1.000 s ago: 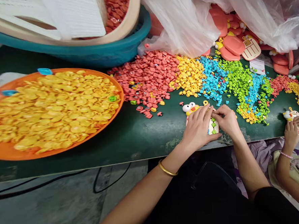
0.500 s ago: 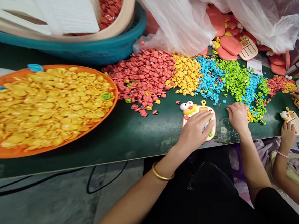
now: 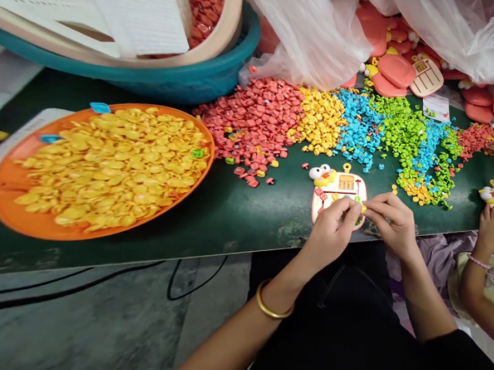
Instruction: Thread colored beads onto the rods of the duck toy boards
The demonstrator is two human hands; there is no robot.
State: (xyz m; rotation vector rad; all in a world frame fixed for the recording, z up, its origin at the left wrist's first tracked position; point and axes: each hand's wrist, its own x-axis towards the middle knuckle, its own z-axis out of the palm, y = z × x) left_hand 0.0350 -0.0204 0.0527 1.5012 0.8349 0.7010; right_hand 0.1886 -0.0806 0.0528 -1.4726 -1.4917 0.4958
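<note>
A cream toy board with a duck face, a yellow loop and a small printed window lies on the green table in front of me. Red button pieces sit in its left column. My left hand is closed in a pinch over the board's lower part; what its fingertips hold is hidden. Against those fingertips, my right hand pinches a small yellow button piece at the board's right edge. A green button piece shows just above the fingers. The board's lower middle is covered by my left hand.
An orange tray of yellow pieces stands left. Heaps of red, yellow, blue and green buttons line the back. Behind are a teal basin and plastic bags. Another person's hand works at right.
My right hand has come left from beside the button heap to the board and meets my left hand. The left hand has drawn down and pinched, uncovering more of the board. The view has shifted left.
</note>
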